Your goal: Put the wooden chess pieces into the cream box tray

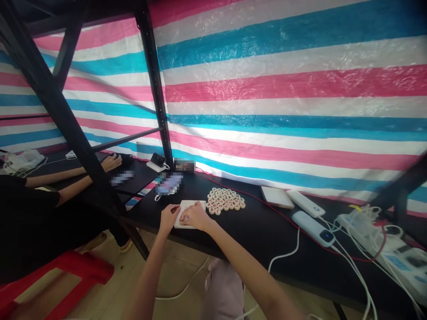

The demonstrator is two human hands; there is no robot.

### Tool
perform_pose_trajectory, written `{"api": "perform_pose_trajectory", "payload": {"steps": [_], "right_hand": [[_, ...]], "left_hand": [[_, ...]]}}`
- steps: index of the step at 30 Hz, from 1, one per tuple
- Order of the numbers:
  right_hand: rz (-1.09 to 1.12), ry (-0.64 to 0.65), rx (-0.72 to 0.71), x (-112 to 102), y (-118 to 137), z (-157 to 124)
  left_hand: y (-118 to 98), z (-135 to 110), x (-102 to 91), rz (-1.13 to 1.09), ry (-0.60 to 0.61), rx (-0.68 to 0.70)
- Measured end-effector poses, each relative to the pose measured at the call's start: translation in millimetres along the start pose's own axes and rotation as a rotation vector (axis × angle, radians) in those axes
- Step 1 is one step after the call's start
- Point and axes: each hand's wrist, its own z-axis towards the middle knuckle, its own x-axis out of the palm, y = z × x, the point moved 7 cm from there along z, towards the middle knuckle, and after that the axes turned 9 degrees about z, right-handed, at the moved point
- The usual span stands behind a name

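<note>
A small, shallow white box [203, 205] lies near the front edge of the black table. My left hand [169, 218] is closed on its left side, thumb and fingers at the rim. Over the middle of the box is my right hand [196, 215], its fingers bent and pressed together. Whatever those fingers hold, if anything, is hidden under them. Just right of the box, a cluster of round xiangqi pieces [224, 201] with red and dark characters lies flat in tight rows.
A white box lid [276, 197], two power banks [312, 228] and a cable-laden power strip [373, 240] are at right. A red cable [247, 193] crosses the table behind the pieces. Left, beyond a black post [155, 84], another person's hand [111, 162] rests near a red stool [83, 271].
</note>
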Motion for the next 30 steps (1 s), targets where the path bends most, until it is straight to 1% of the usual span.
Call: {"api": "perform_pose_trajectory", "payload": {"steps": [2, 4, 5, 7, 9, 12, 14, 16, 20, 22, 25, 30], "right_hand": [[0.036, -0.047, -0.016, -4.3, 1.7, -1.8], [0.086, -0.15, -0.016, -17.1, -0.5, -12.0], [0.103, -0.22, 0.005, -26.2, -4.9, -21.7], [0.095, -0.354, 0.094, -45.1, -21.0, -49.7], [0.03, -0.435, 0.204, -59.8, -41.8, -84.5], [-0.069, -0.469, 0.314, -70.9, -71.3, -130.5], [-0.129, -0.44, 0.328, -71.4, -85.0, -146.1], [-0.196, -0.386, 0.31, -68.1, -93.2, -148.2], [-0.299, -0.318, 0.234, -60.0, -96.0, -132.7], [-0.328, -0.317, 0.193, -58.1, -93.0, -126.1], [-0.371, -0.335, 0.165, -60.3, -86.7, -124.2], [-0.366, -0.39, 0.119, -76.7, -77.8, -138.8]], "left_hand": [[-1.2, 0.4, -1.0, 0.007, 0.005, -0.001], [-1.6, 0.2, -2.6, 0.006, 0.009, -0.015], [-1.4, -0.1, -3.6, 0.001, 0.008, -0.026], [-0.1, -0.6, -5.7, -0.012, -0.007, -0.053], [1.9, -0.7, -7.0, -0.027, -0.029, -0.076], [5.9, 0.9, -6.4, -0.041, -0.054, -0.106], [8.5, 2.6, -4.9, -0.045, -0.053, -0.127], [9.8, 3.8, -4.5, -0.045, -0.054, -0.143], [8.5, 3.5, -6.1, -0.036, -0.053, -0.167], [5.9, 2.7, -7.1, -0.022, -0.046, -0.163], [1.3, 2.2, -8.4, 0.001, -0.045, -0.138], [0.8, 4.5, -8.2, 0.066, -0.043, -0.126]]}}
